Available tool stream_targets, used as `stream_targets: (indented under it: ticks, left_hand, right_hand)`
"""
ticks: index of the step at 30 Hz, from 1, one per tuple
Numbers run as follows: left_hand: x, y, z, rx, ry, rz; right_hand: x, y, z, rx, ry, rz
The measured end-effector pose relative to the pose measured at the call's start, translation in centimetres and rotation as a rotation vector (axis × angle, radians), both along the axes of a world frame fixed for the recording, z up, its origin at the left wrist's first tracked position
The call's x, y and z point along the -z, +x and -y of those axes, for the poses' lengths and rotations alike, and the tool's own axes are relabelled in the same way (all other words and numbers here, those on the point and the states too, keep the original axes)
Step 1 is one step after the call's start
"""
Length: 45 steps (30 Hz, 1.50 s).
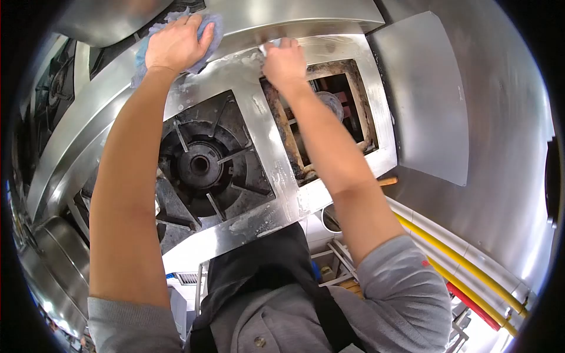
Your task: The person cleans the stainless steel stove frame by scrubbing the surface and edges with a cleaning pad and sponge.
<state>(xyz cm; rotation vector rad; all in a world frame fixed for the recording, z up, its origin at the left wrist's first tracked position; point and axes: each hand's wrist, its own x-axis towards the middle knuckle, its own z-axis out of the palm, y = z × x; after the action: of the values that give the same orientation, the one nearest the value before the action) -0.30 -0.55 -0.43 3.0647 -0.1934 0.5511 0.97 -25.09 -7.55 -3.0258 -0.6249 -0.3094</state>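
Note:
My left hand (179, 44) presses on a crumpled blue-grey cloth (209, 44) at the raised steel ledge behind the stove. Fingers curled, my right hand (284, 63) is at the back of the steel stove top (253, 106), closed around a small white thing (269, 45) whose kind I cannot make out. Below that hand lies a square burner opening (366, 117) without a grate, its rim brown with grime. A black burner grate with a round burner (200, 165) sits between my arms. Wet, whitish smears mark the steel around it.
Steel wall panels (494, 106) close off the right side. Yellow pipes (471, 267) and a red pipe (474, 306) run low at the right. A large steel pot (59, 265) stands at the lower left. More burners (59, 82) lie beyond the ledge.

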Motion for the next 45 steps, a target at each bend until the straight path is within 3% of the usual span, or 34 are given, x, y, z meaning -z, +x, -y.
stream_targets:
  ticks: [4, 5, 9, 11, 14, 16, 17, 19, 21, 22, 23, 26, 30, 32, 35, 36, 38, 41, 43, 44, 45]
  left_hand:
    - [-0.2, 0.0, -0.2, -0.021, 0.009, -0.025]
    - [0.0, -0.1, -0.3, -0.007, 0.008, -0.016]
    - [0.4, 0.0, -0.2, -0.007, -0.008, 0.026]
    - [0.2, -0.1, -0.1, -0.007, -0.009, 0.023]
    - [0.1, -0.1, 0.0, -0.006, -0.006, 0.026]
    - [0.2, -0.2, -0.2, -0.005, 0.001, 0.027]
    - [0.1, -0.1, -0.1, -0.005, 0.000, 0.017]
    - [0.2, -0.2, -0.5, -0.009, -0.002, 0.005]
    - [0.1, -0.1, -0.2, -0.007, 0.009, 0.005]
    - [0.0, 0.1, -0.1, 0.000, 0.007, 0.009]
    - [0.2, 0.1, -0.2, -0.002, 0.010, 0.020]
    - [0.4, 0.0, -0.3, -0.006, 0.012, 0.015]
    - [0.5, 0.1, -0.2, -0.003, 0.017, 0.015]
    - [0.2, 0.0, -0.4, -0.009, 0.018, 0.024]
    - [0.0, 0.0, -0.3, 0.003, -0.008, 0.016]
    - [0.3, 0.0, -0.3, 0.004, 0.003, 0.024]
    - [0.5, 0.0, -0.4, 0.013, 0.013, 0.034]
    - [0.4, 0.1, -0.1, 0.004, 0.002, 0.012]
    - [0.3, 0.1, -0.2, 0.000, 0.004, 0.015]
    - [0.3, 0.1, -0.3, -0.007, 0.006, 0.011]
    - [0.1, 0.1, -0.1, 0.003, -0.008, 0.027]
  right_hand:
    - [-2.1, 4.6, 7.0, 0.249, -0.261, -0.296]
    - [-0.9, 4.8, 8.5, 0.320, -0.173, -0.081]
    - [0.1, 1.7, 2.0, 0.106, -0.389, -0.200]
    - [1.8, -2.2, -3.0, -0.025, -0.155, -0.020]
    - [1.9, -2.3, -2.3, -0.062, -0.091, 0.007]
    - [-0.2, 0.7, 1.9, 0.027, -0.296, -0.111]
    - [-2.4, 1.7, 3.5, 0.153, -0.236, -0.244]
    - [-0.7, 3.3, 6.2, 0.219, -0.077, -0.028]
    - [-0.3, 2.2, 3.4, 0.287, -0.221, -0.109]
    - [-0.8, 1.6, 1.0, 0.150, -0.309, -0.282]
    - [1.3, -0.1, -1.1, 0.132, -0.118, -0.055]
    - [0.7, -3.6, -6.8, 0.013, -0.054, -0.039]
    - [1.9, -0.4, -1.3, 0.049, -0.121, -0.077]
    - [-0.3, 0.0, 1.3, 0.224, -0.033, -0.043]
    - [1.6, -1.1, -3.0, 0.177, -0.136, -0.057]
    - [1.3, -2.1, -5.3, 0.053, -0.104, -0.167]
    - [0.7, -4.9, -9.4, 0.015, -0.009, -0.098]
    - [1.4, -3.8, -6.1, -0.084, 0.045, 0.030]
    - [2.3, 0.0, 0.7, -0.002, -0.009, 0.020]
    - [-0.1, 1.5, 3.8, 0.035, -0.206, 0.006]
    - [3.1, 4.6, 8.4, 0.004, -0.074, 0.150]
